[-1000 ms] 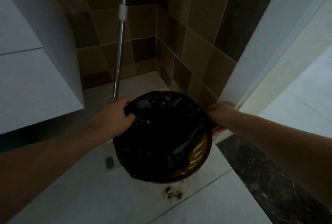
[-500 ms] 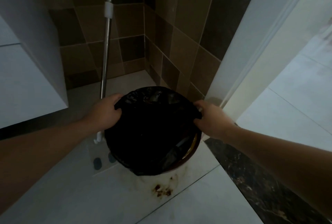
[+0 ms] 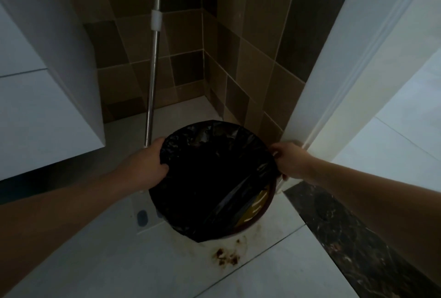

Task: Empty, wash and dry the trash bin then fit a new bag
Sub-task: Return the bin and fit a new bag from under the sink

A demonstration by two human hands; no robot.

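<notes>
My left hand [image 3: 145, 166] grips the left edge of the black bag [image 3: 210, 178], fingers curled over it, and my right hand [image 3: 290, 160] pinches the right edge; the bag is stretched across the mouth of the bin [image 3: 265, 211], which stands on the floor [image 3: 119, 262] in the tiled corner beside the pole [image 3: 152, 82]. The bag covers the far rim but not the near right rim, where the yellowish inner wall shows. I judge this the bag-fitting step, nearly done; whether the bin is washed and dry cannot be told.
</notes>
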